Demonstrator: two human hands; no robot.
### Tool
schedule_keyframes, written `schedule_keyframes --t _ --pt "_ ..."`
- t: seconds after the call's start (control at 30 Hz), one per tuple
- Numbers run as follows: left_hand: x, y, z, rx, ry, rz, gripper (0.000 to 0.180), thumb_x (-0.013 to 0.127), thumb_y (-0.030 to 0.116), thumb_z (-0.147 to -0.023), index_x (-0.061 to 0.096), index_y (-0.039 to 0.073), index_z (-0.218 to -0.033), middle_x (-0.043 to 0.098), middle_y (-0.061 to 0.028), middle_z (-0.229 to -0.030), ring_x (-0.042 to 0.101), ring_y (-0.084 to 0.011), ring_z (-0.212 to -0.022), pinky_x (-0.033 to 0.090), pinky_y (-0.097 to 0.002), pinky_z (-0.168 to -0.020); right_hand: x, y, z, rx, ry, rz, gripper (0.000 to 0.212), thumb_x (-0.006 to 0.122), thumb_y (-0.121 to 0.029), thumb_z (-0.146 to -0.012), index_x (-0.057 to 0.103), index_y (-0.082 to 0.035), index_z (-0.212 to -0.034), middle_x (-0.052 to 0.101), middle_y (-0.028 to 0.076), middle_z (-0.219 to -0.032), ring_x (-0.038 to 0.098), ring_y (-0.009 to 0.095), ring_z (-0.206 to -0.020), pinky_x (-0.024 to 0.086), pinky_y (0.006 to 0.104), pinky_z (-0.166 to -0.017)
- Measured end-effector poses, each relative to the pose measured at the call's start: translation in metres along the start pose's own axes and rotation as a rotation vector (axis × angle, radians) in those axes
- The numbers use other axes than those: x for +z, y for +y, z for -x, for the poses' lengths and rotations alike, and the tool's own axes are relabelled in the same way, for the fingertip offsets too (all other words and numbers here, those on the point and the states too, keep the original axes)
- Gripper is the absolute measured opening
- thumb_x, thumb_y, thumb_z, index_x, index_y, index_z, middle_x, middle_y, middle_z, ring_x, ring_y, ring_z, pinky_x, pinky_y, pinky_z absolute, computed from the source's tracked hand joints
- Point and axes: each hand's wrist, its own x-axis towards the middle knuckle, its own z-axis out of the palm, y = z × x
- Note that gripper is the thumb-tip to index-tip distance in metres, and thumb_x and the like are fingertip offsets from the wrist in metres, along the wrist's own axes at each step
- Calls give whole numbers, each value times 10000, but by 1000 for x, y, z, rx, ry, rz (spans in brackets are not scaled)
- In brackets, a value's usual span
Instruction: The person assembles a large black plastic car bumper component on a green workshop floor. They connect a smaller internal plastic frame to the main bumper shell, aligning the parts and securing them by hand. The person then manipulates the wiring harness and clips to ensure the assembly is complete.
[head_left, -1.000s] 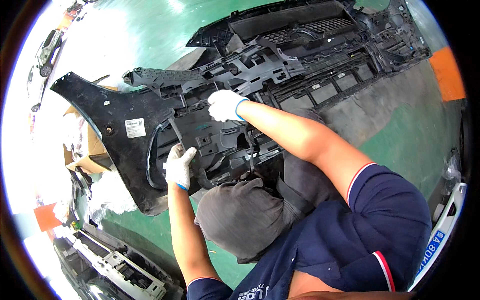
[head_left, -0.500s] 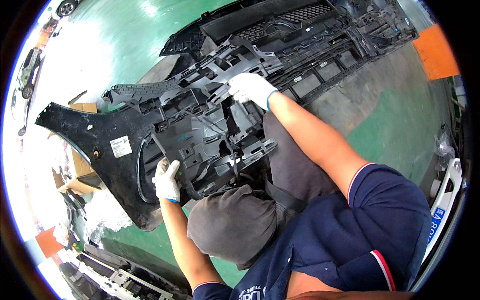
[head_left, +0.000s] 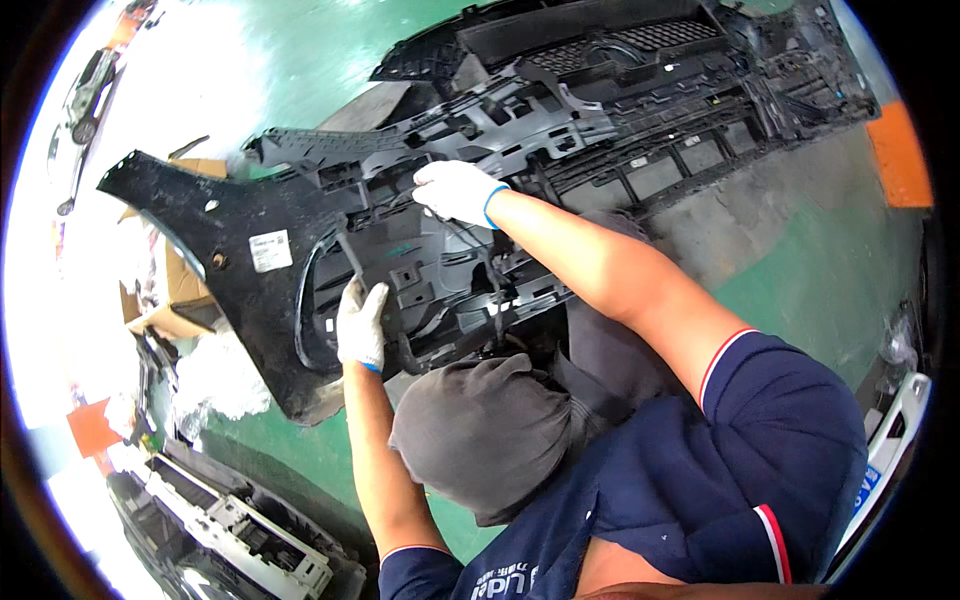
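Note:
A large black car bumper [head_left: 230,290], with its inner side up, lies before me with a white label on its left part. On it sits a black plastic panel [head_left: 375,262] with clips and ribs. My left hand [head_left: 362,325], in a white knit glove, grips the panel's left edge between thumb and fingers. My right hand [head_left: 458,192], gloved too, is closed at the panel's upper edge; its fingertips and whatever they hold are hidden. Just beyond it runs a grey plastic bracket [head_left: 490,135].
Further back lies another black bumper with a mesh grille [head_left: 640,38]. A cardboard box [head_left: 180,285] and clear plastic wrap [head_left: 225,375] are at left. A white-and-black car part [head_left: 240,540] is at lower left, a white bumper [head_left: 890,430] at right. My grey-clad knee [head_left: 480,430] is close to the panel.
My right hand has moved left along the parts, from the grey bracket to the panel's upper edge. My left hand keeps its hold on the panel's edge. The whole view has shifted.

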Motion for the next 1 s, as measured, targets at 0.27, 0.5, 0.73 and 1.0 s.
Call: schedule_keyframes --t 0.27,0.5,0.73,1.0 --pt "1 6 -1 85 270 -532 713 707 283 -972 426 -69 -1524 527 -252 -1523 540 -315 -1392 404 -377 -1160 37 30 -83 -246 -188 1114 195 627 -201 -918 735 -45 -965 737 132 -886 713 265 -765 560 397 -654" --pt "-14 78 -82 437 401 -1025 620 677 427 -939 619 -10 -1374 646 -236 -1358 609 -396 -1276 464 -442 -1101 60 33 -73 130 28 -299 214 590 -166 -969 721 -49 -846 719 109 -808 700 251 -650 558 388 -549" --pt "6 60 -131 211 138 -871 377 733 254 -913 713 -4 -1187 750 -183 -1164 709 -304 -1105 520 -369 -999 35 7 -88 -24 -159 853 140 654 -129 -904 762 -74 -974 770 80 -869 739 230 -722 579 369 -644" --pt "6 46 -126 254 76 -879 312 764 172 -860 709 7 -1119 752 -167 -1106 718 -290 -1057 534 -364 -965 53 32 -88 41 145 95 205 768 -107 -813 792 -74 -1014 781 128 -911 756 223 -786 592 373 -705"
